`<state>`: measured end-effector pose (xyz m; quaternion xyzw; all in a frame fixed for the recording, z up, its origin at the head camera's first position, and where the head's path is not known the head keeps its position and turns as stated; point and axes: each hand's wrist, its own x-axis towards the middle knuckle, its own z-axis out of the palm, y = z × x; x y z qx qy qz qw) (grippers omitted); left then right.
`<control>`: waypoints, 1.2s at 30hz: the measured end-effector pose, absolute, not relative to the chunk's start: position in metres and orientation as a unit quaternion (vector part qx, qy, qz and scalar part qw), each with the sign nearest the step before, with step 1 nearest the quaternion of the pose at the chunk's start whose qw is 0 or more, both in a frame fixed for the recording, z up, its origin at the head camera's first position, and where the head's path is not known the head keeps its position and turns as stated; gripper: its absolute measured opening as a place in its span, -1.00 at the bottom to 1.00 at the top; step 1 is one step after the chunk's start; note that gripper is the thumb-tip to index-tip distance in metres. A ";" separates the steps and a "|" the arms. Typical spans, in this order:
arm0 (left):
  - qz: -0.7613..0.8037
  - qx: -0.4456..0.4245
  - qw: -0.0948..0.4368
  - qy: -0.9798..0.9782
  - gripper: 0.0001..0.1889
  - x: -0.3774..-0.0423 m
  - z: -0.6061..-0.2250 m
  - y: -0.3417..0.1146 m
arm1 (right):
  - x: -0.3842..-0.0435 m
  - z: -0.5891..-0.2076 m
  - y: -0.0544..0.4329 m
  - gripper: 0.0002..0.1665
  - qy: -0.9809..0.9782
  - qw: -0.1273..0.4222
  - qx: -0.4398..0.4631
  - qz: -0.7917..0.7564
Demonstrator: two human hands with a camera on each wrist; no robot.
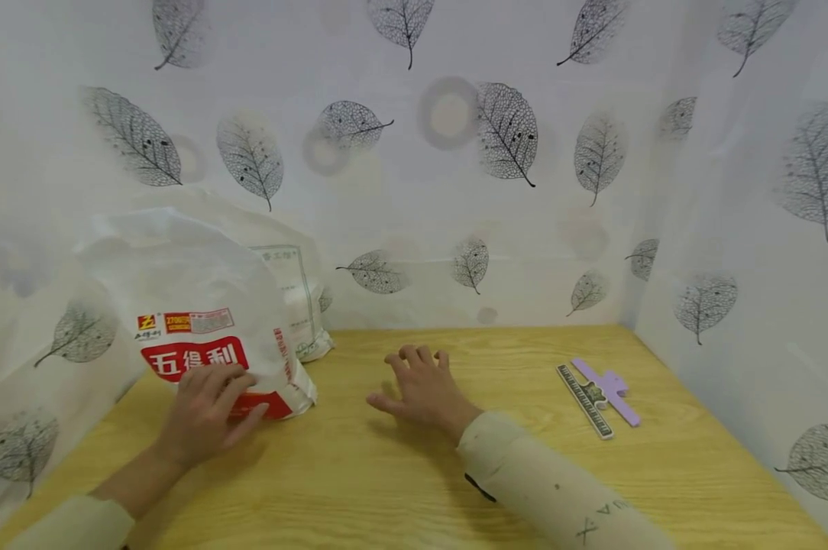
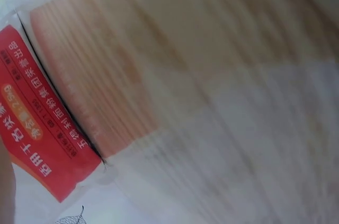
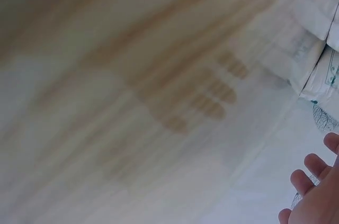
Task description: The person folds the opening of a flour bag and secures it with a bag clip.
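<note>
On the left of the table stands a white flour bag (image 1: 187, 275) with red labels and a tall, slack top. My left hand (image 1: 204, 412) is at its lower front, fingers overlapping the red print in the head view and thumb pointing right. In the left wrist view the bag's red lower label (image 2: 42, 123) shows close by. My right hand (image 1: 421, 386) hovers over the middle of the table, fingers spread and slightly bent, holding nothing; its fingers (image 3: 303, 182) show at the right wrist view's edge. A second white bag (image 1: 293, 298) with green print stands partly hidden behind the first.
Right of my right hand lie a purple bag clip (image 1: 609, 389) and a black-and-white patterned clip (image 1: 584, 401), side by side. The wooden table (image 1: 359, 489) meets a white leaf-printed curtain (image 1: 414, 206) at the back and sides.
</note>
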<state>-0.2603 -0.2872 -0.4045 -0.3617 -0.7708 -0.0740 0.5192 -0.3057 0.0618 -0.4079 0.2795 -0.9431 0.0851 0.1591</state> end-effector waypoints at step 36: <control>-0.012 -0.227 0.490 -0.842 -0.13 -0.248 -0.404 -0.347 | -0.289 -0.399 0.007 -0.09 -0.943 0.120 0.302 0.069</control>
